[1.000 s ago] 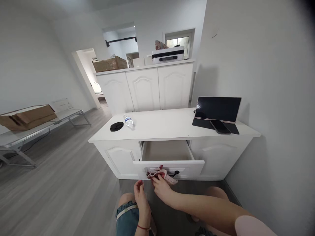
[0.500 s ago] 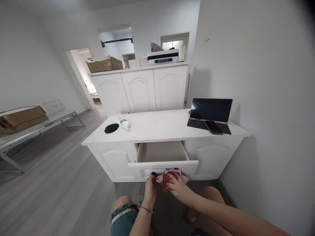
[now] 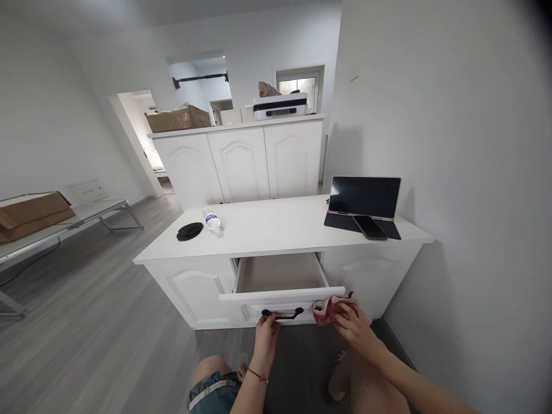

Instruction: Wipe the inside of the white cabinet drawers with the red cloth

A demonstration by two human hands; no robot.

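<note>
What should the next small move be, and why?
Probably slide the cloth left along the drawer front toward the handle. The right hand holds the cloth at the front's right end, so little of it seems left on that side, and the left hand is at the handle's left end, perhaps able to steady the open drawer.

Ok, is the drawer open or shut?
The drawer is open: it juts out from the low cabinet, its inside showing.
</note>
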